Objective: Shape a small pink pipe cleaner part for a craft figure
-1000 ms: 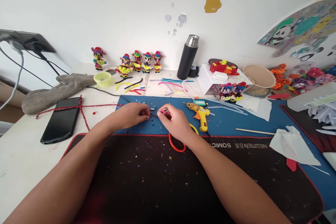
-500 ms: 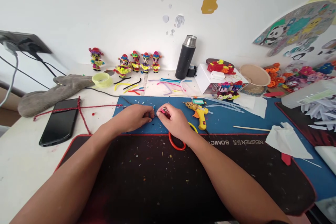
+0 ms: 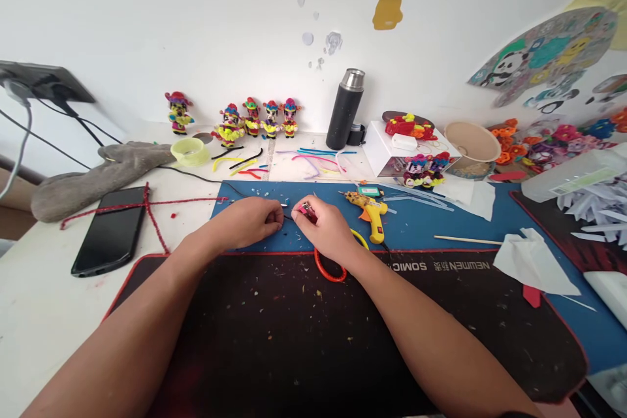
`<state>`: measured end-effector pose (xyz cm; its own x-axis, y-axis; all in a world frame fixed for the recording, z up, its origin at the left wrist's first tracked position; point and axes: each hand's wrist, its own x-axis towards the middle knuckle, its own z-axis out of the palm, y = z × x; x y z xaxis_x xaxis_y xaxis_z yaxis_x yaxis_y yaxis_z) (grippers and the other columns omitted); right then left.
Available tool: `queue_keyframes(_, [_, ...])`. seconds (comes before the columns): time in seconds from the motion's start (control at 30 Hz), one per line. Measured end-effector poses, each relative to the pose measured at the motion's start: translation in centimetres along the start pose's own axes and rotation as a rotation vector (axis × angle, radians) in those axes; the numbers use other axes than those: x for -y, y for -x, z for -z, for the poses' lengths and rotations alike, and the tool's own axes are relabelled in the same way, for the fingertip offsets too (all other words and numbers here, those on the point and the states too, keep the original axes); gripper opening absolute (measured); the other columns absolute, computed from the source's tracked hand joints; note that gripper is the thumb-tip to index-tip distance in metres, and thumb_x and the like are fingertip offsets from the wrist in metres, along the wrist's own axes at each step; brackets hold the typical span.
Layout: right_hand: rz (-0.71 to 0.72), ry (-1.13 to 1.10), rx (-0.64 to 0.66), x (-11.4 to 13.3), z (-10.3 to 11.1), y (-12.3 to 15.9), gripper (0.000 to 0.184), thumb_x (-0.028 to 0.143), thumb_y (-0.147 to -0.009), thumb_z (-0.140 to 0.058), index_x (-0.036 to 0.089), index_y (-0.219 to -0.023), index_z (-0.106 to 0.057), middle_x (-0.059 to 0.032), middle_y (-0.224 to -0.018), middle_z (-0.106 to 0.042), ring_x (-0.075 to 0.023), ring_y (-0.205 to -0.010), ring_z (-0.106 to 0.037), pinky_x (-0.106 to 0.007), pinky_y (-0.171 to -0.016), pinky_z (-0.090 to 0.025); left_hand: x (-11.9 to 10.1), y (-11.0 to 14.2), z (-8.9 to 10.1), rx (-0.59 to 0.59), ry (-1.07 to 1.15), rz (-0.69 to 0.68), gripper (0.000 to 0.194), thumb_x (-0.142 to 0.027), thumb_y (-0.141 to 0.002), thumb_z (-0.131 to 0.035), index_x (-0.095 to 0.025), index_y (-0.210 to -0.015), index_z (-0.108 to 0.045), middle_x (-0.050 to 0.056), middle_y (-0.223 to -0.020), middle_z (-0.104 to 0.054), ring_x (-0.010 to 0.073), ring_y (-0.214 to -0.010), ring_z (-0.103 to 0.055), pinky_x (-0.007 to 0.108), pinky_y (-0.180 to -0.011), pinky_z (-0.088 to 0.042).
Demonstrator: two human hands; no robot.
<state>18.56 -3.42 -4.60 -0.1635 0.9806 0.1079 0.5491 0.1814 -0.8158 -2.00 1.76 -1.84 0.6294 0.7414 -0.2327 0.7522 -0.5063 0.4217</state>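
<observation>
Over the blue mat [image 3: 411, 215], my left hand [image 3: 257, 221] is closed in a pinch, and whatever is between its fingertips is too small to make out. A thin dark strand shows just beside them. Close by on the right, my right hand [image 3: 321, 225] is closed around a small red-and-pink piece [image 3: 307, 210], partly covered by the fingers. An orange-red loop [image 3: 329, 271] and a yellow curved band [image 3: 361, 237] show below and beside this hand; their upper parts are hidden. To its right lies a yellow glue gun [image 3: 373, 214].
Several fuzzy figurines [image 3: 229, 127] stand along the wall beside loose coloured pipe cleaners [image 3: 240, 160]. Behind are a black thermos [image 3: 345, 108], a white box [image 3: 379, 150] and a beige bowl [image 3: 473, 142]. A phone [image 3: 110, 232] lies left, under red pipe cleaners [image 3: 151, 215].
My left hand has shifted very slightly, its fingers drawn a little closer together. The right hand keeps its hold on the small red-and-pink piece. The camera view has moved slightly.
</observation>
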Motion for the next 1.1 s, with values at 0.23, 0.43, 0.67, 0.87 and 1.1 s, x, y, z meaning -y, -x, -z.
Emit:
queue_keyframes(0.23, [0.012, 0.010, -0.002, 0.0, -0.1, 0.0, 0.013, 0.033, -0.098, -0.059, 0.023, -0.097, -0.068, 0.0010, -0.077, -0.069, -0.0182, -0.069, -0.062, -0.028, -0.065, -0.040, 0.5, 0.2, 1.0, -0.080, 0.064, 0.042, 0.021, -0.038, -0.092, -0.051, -0.024, -0.092, -0.066, 0.003, -0.084, -0.075, 0.0237, -0.075, -0.067, 0.032, -0.065, -0.043])
queue_keyframes(0.43, [0.019, 0.016, 0.007, 0.0, -0.1, 0.1, 0.014, 0.033, -0.098, -0.058, 0.023, -0.095, -0.067, 0.0023, -0.071, -0.066, -0.0169, -0.062, -0.057, -0.027, -0.061, -0.036, 2.4, 0.2, 2.3, -0.337, 0.138, 0.253, 0.026, -0.045, -0.091, -0.051, -0.023, -0.091, -0.065, 0.004, -0.084, -0.075, 0.0244, -0.076, -0.068, 0.032, -0.068, -0.046])
queue_keyframes(0.67, [0.006, 0.052, 0.031, -0.1, -0.1, 0.1, 0.012, 0.032, -0.098, -0.058, 0.024, -0.095, -0.067, 0.0031, -0.067, -0.062, -0.0162, -0.058, -0.054, -0.027, -0.060, -0.033, 5.7, -1.0, 0.5, -0.532, 0.084, 0.382, 0.022, -0.040, -0.087, -0.054, -0.024, -0.089, -0.068, 0.006, -0.089, -0.078, 0.0268, -0.082, -0.069, 0.034, -0.070, -0.046])
queue_keyframes(0.87, [0.006, 0.079, 0.047, 0.1, -0.1, 0.1, 0.012, 0.032, -0.099, -0.059, 0.024, -0.093, -0.065, 0.0047, -0.064, -0.057, -0.0148, -0.055, -0.050, -0.027, -0.059, -0.031, 6.3, -1.6, -0.2, -0.560, 0.033, 0.341, 0.018, -0.037, -0.086, -0.057, -0.023, -0.085, -0.069, 0.009, -0.098, -0.076, 0.0297, -0.093, -0.069, 0.038, -0.078, -0.049])
queue_keyframes(1.1, [0.018, 0.112, 0.071, 0.2, -0.2, 0.2, 0.009, 0.028, -0.099, -0.060, 0.024, -0.091, -0.062, 0.0034, -0.069, -0.065, -0.0154, -0.060, -0.056, -0.027, -0.059, -0.031, 5.6, -2.4, -1.0, -0.588, -0.025, 0.270, 0.017, -0.033, -0.090, -0.058, -0.022, -0.089, -0.071, 0.009, -0.102, -0.075, 0.0305, -0.100, -0.069, 0.040, -0.084, -0.051])
